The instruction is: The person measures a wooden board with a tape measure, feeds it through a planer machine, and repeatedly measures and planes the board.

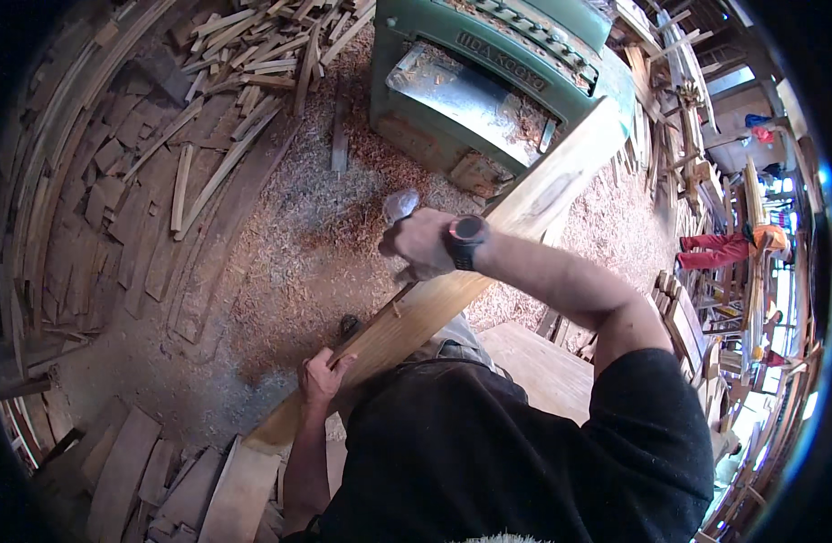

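Observation:
A long, thick wooden plank (384,335) slants across in front of my body, from the lower left up to the green machine at the upper right. Its face is pale yellow, with a darker patch toward the far end. My left hand (320,378) grips the plank's near part by its edge, thumb on top. Over the plank's middle is my right hand (423,244), fingers curled, with a dark watch (467,232) on the wrist. Beside its knuckles shows a small whitish, see-through thing (400,204); whether the hand holds it is unclear.
A green woodworking machine (416,136) with a shiny metal plate stands ahead. Wood shavings (289,271) cover the floor. Offcuts (244,63) and boards (117,208) are heaped at left, more boards (162,475) lower left. A person in red trousers (719,246) stands far right.

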`<act>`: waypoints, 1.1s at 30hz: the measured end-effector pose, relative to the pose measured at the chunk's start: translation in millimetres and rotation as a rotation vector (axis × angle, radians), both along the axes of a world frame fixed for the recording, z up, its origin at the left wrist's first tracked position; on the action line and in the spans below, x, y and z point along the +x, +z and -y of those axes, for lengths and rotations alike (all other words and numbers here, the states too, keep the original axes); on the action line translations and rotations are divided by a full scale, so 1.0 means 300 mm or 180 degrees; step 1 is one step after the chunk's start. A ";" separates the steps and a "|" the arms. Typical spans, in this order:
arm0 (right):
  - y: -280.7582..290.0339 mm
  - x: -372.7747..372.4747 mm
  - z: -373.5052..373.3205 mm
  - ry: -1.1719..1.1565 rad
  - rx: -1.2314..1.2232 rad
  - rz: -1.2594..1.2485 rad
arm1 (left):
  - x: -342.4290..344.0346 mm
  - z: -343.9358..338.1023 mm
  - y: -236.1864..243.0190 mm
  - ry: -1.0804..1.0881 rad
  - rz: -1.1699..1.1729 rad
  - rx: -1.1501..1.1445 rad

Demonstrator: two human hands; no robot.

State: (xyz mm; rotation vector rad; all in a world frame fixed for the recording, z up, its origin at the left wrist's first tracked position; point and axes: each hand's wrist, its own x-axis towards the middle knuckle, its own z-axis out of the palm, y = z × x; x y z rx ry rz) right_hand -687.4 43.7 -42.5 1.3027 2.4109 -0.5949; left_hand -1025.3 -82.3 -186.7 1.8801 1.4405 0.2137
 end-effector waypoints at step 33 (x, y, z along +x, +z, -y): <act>-0.539 -0.149 0.402 -0.5574 0.0086 -0.5362 | -0.276 -0.038 -0.173 0.0004 -0.0029 -0.0708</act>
